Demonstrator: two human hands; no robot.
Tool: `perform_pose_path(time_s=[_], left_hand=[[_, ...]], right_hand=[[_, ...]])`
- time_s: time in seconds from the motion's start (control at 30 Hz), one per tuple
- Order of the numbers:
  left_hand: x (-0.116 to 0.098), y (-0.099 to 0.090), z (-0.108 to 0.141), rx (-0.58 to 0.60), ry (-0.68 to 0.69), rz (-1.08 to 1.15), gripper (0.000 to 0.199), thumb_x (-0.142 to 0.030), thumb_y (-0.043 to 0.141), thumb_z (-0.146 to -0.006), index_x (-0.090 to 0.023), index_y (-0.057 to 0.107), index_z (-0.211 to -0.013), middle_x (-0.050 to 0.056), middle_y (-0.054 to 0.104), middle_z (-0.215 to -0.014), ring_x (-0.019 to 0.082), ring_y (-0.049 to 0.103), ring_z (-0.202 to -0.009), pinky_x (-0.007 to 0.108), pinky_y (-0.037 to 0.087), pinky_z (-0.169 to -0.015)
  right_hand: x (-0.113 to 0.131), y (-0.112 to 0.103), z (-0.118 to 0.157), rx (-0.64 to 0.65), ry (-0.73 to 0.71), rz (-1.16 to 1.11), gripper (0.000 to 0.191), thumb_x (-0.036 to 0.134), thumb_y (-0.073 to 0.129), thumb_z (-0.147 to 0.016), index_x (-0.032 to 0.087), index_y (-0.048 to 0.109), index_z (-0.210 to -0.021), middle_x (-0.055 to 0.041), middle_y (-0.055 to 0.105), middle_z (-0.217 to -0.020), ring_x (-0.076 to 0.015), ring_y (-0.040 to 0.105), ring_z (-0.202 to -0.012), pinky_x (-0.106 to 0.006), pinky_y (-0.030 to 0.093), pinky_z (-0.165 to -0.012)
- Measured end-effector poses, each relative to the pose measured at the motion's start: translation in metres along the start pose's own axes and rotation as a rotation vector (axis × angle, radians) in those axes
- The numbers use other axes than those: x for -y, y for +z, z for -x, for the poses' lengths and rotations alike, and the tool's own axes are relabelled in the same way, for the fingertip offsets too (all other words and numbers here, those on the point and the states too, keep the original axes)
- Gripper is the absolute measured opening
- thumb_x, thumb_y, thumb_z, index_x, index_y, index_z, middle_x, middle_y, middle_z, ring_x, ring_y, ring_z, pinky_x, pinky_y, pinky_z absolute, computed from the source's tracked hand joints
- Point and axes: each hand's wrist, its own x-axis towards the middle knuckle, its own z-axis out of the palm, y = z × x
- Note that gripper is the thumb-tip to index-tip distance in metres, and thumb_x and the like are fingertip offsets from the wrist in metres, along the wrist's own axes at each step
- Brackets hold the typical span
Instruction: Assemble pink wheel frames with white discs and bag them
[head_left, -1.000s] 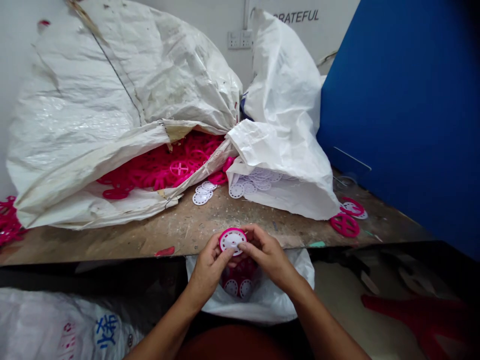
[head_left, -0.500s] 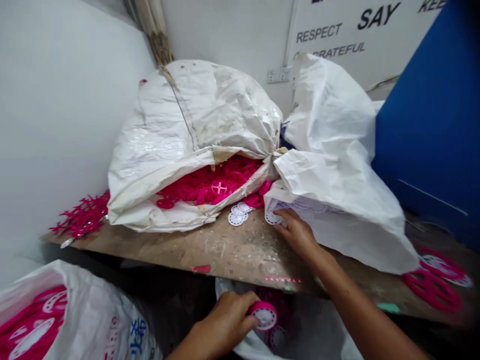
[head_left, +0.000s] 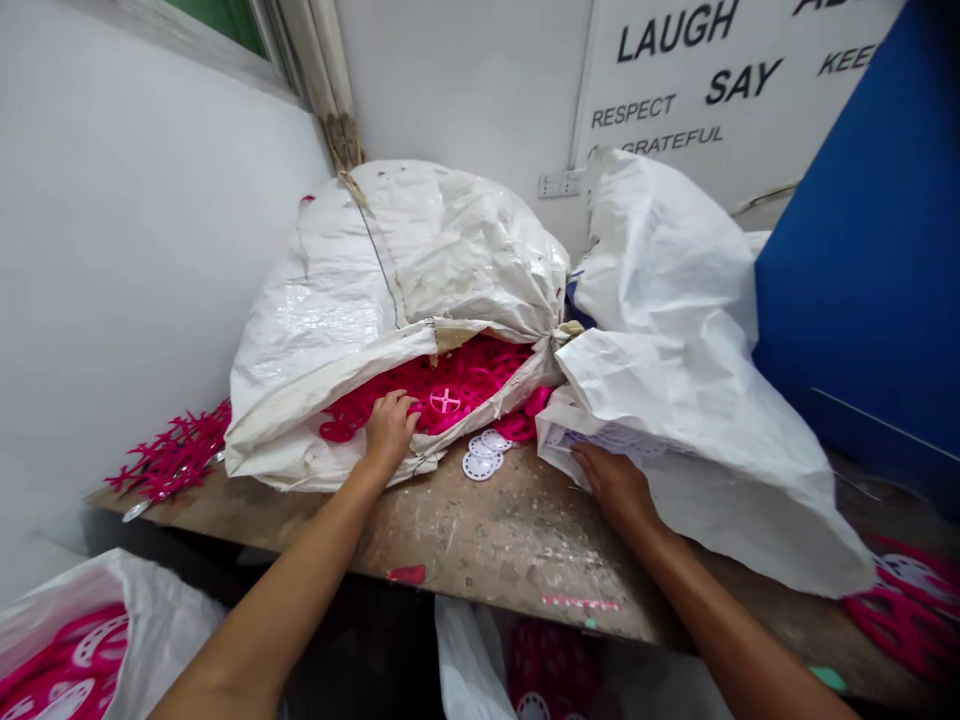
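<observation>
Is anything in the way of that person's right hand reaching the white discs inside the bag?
Yes: the drooping top flap of the white woven sack lies over most of the white perforated plastic discs, leaving only a narrow opening in front of the right hand.

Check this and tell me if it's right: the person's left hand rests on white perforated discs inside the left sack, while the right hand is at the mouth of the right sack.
Not right. The head view shows the left hand resting on magenta plastic pieces in the left woven sack, not on white discs. The right hand is at the mouth of the right sack, as you said.
</observation>
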Motion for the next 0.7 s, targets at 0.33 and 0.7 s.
perform_pose_path(time_s=[0.33,0.7], left_hand=[[-0.053,0.009,0.076,0.119,-0.219,0.426,0.020,-0.036,0.049,-0.087,-0.017,0.053,-0.090,0.006,0.063,-0.088,0.020,0.062,-0.085,0.036,0.051,-0.079],[-0.160,0.027,0.162,0.637,-0.955,1.543,0.030,-0.025,0.061,-0.084,-0.017,0.055,-0.113,0.008,0.063,-0.112,0.016,0.064,-0.091,0.030,0.053,-0.082]], right_hand=[[0.040,-0.047,0.056,-0.094,0.521,-0.934,0.031,0.044,0.050,-0.086,0.017,0.059,-0.098,-0.0005,0.067,-0.065,-0.0182,0.063,-0.067,-0.029,0.046,-0.073],[0.070,-0.078,0.116,-0.151,-0.199,-0.331,0.025,0.018,0.048,-0.091,0.029,0.068,-0.102,-0.0044,0.069,-0.107,-0.0185,0.062,-0.095,-0.040,0.044,-0.090]])
